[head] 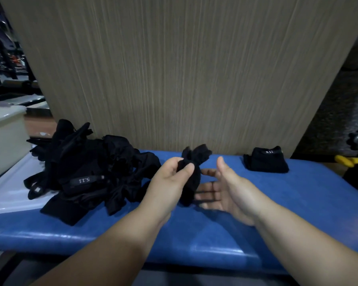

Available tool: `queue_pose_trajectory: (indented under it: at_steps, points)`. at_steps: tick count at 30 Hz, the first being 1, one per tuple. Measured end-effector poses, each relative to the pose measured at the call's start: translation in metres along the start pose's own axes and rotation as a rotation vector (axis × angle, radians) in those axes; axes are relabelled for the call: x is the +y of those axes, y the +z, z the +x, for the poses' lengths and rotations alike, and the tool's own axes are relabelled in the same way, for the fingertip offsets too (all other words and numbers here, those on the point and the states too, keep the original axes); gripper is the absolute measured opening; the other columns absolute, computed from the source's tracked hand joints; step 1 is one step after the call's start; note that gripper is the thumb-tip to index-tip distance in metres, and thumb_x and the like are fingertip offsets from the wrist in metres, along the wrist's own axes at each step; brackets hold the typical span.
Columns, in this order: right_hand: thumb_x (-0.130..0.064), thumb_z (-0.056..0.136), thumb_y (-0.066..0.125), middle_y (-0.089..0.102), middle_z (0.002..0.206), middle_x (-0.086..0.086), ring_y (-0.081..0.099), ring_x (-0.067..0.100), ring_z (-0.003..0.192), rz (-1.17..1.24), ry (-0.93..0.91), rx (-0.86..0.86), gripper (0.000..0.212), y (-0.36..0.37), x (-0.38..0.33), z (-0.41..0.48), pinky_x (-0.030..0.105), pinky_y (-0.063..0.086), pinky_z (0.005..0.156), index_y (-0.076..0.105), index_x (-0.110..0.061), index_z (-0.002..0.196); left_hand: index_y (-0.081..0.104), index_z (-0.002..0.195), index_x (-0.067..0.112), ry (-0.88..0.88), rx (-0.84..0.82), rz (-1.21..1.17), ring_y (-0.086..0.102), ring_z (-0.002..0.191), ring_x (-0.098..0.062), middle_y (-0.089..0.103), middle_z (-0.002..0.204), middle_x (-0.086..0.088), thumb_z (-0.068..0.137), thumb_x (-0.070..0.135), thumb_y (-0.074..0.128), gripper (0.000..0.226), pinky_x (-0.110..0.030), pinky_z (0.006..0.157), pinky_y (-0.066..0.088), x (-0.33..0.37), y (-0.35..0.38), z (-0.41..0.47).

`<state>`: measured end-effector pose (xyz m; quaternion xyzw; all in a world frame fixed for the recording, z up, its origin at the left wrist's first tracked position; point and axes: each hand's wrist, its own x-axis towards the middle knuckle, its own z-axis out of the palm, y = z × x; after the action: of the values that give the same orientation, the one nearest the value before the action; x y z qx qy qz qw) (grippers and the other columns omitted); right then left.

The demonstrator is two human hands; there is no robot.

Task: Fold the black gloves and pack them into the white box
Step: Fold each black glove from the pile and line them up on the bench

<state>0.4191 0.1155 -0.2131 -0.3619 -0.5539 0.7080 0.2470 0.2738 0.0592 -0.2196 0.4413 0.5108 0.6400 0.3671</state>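
Black glove (pixel 191 178) is gripped in the curled fingers (pixel 174 163) of the left hand (pixel 167 180) above a blue bench (pixel 194 240).
The right hand (pixel 225 190) is held open just beside it. More black gloves (pixel 91 172) are heaped at left, a folded glove (pixel 266 162) is set apart at right, and the white box (pixel 4 139) is seen at far left.

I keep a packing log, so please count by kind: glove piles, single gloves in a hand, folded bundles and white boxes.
Pile of unfolded black gloves: 1 (its gloves cannot be counted)
Black glove gripped by the left hand: 1
Folded black bundle: 1
White box: 1
Total: 4
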Motion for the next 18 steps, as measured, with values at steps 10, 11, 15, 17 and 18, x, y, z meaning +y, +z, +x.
queue_pose_trajectory:
  at_steps: [10,11,15,17,18]
  points:
    - [-0.024,0.093,0.059,0.070,0.087,0.011,0.070,0.022,0.072,-0.060,0.250,0.152,0.018,-0.027,0.005,-0.002,0.029,0.056,0.057,0.062,-0.010,0.103,0.056,0.105,0.033,0.151,-0.098,0.920,0.054,0.104,-0.004,0.061,0.106,0.020,0.096,0.035,0.049,0.013,-0.027,0.091,0.044,-0.026,-0.011,-0.009]
    - [-0.018,0.094,0.059,0.068,0.081,0.010,0.068,0.020,0.066,-0.195,0.230,0.176,0.008,-0.031,0.005,-0.004,0.027,0.055,0.056,0.059,-0.010,0.096,0.056,0.111,0.032,0.197,-0.104,0.980,0.049,0.113,-0.005,0.055,0.114,0.021,0.094,0.034,0.053,0.017,-0.023,0.097,0.039,-0.037,-0.015,-0.010]
    - [-0.011,0.091,0.058,0.060,0.064,0.003,0.058,0.010,0.052,-0.601,0.191,0.205,0.011,-0.036,0.005,-0.008,0.020,0.045,0.049,0.057,-0.010,0.080,0.059,0.109,0.029,0.359,-0.018,0.701,0.041,0.122,0.000,0.043,0.121,0.034,0.086,0.036,0.055,0.024,-0.018,0.104,0.032,-0.050,-0.023,-0.011]
    - [-0.011,0.089,0.056,0.061,0.064,0.003,0.057,0.011,0.051,-0.670,0.218,0.216,0.011,-0.038,0.004,-0.010,0.020,0.044,0.048,0.058,-0.010,0.078,0.059,0.102,0.029,0.334,0.057,0.607,0.050,0.113,-0.004,0.052,0.111,0.025,0.085,0.036,0.053,0.019,-0.030,0.100,0.043,-0.050,-0.025,-0.010]
    - [-0.012,0.088,0.056,0.062,0.065,0.003,0.057,0.012,0.051,-0.721,0.231,0.226,0.011,-0.039,0.003,-0.012,0.020,0.043,0.047,0.058,-0.010,0.078,0.057,0.102,0.029,0.306,0.078,0.631,0.050,0.111,-0.005,0.054,0.108,0.023,0.087,0.032,0.055,0.015,-0.035,0.100,0.044,-0.051,-0.025,-0.009]
